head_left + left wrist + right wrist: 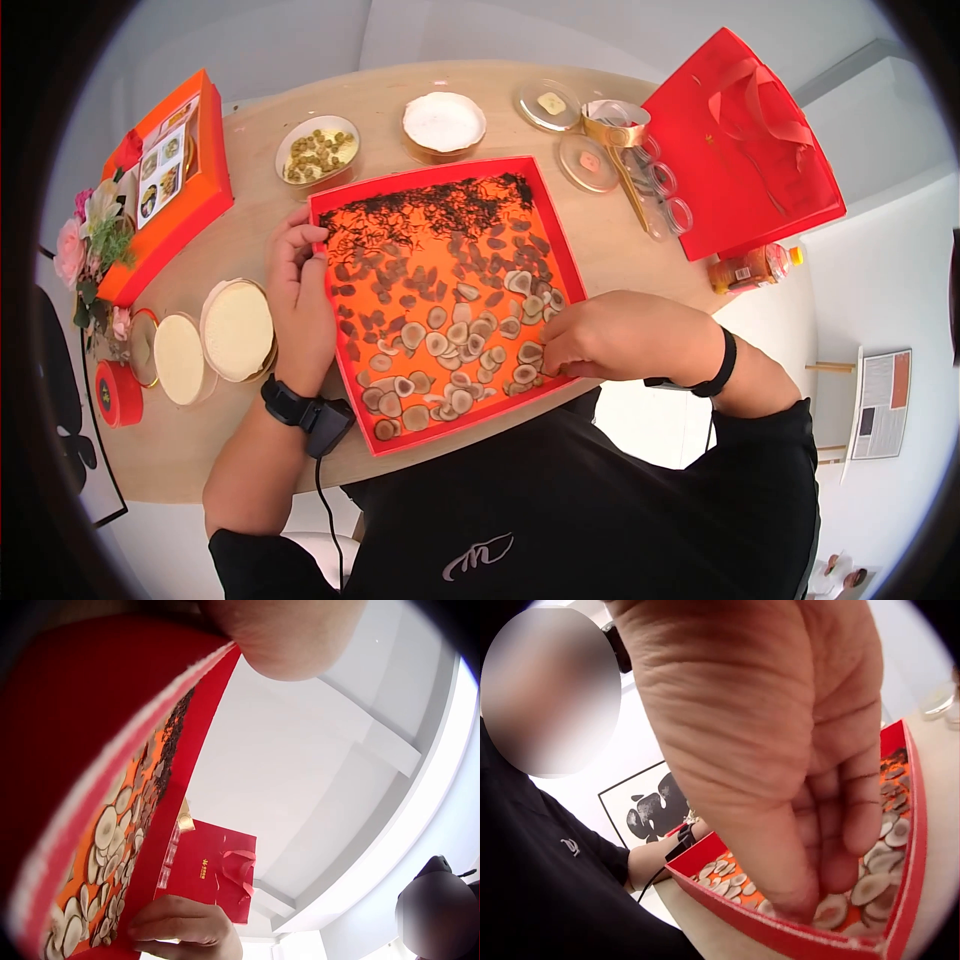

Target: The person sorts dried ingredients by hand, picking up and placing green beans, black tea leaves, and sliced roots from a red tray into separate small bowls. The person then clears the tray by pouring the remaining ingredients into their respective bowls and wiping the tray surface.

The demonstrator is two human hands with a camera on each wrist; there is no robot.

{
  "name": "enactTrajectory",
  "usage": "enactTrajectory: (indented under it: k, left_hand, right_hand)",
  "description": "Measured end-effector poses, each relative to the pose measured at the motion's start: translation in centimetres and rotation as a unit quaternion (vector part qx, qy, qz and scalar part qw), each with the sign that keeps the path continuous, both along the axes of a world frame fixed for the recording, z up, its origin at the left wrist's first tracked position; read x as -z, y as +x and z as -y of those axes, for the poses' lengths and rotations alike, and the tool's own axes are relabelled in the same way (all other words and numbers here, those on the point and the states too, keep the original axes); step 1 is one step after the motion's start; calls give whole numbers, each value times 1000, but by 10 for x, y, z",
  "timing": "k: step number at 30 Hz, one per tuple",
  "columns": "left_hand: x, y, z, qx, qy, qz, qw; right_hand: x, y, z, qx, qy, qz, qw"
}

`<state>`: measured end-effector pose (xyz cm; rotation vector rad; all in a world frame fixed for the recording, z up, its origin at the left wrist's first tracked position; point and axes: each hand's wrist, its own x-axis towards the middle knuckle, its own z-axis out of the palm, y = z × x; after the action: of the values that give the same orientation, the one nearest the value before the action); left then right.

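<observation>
A shallow red box (pixel 562 235) with an orange base holds dark shreds (pixel 400 215) along its far side, brown pieces across the middle and pale dark-rimmed slices (pixel 415 417) nearest the body. The left hand (pixel 303 300) grips the box's left wall, its thumb on the rim. Over the near right corner, the right hand (pixel 630 338) reaches down among the slices. In the right wrist view, the fingers of the right hand (pixel 825 847) point down at the slices (pixel 871 886), slightly bent; whether a slice lies between the fingertips is hidden.
Beyond the box stand a bowl of green-brown pieces (pixel 320 152) and a bowl of white contents (pixel 444 122). Lidded dishes, a gold-handled strainer (pixel 632 188), a red bag (pixel 745 150) and a bottle (pixel 750 270) are at right. Pale discs (pixel 238 330) and an orange-red box (pixel 185 225) are at left.
</observation>
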<state>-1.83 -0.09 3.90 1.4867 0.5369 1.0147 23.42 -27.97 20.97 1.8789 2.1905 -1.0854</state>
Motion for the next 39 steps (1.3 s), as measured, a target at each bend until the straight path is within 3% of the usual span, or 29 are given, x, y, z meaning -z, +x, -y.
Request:
enactTrajectory:
  k: [5,12,15,17,20,24,27,32,39]
  left_hand:
    - [2,-1,-2,-16,26,-22,999]
    - [1,-2,-3,-19,36,-30,999]
    - [0,-1,-2,-17,26,-26,999]
    - [1,-1,-2,-13,22,-21,999]
    - [4,-1,-4,-8,21,-18,1000]
    - [5,-1,-3,-19,52,-31,998]
    - [0,-3,0,-33,50,-48,997]
    - [-3,-1,7,-27,38,-6,999]
    - [-4,-9,11,-31,81,-29,996]
  right_hand:
    - [16,-2,11,0,56,27,998]
    - [18,0,7,-36,13,69,997]
    - [15,-5,3,6,109,-11,994]
    - [20,-7,-3,-50,100,-80,990]
    - [25,-7,-10,-89,41,-45,994]
    - [26,-7,-19,-131,40,-44,990]
    - [25,-15,-19,-112,83,-93,986]
    - [21,-20,-20,-149,25,-26,988]
    - [21,-25,-19,-190,8,2,982]
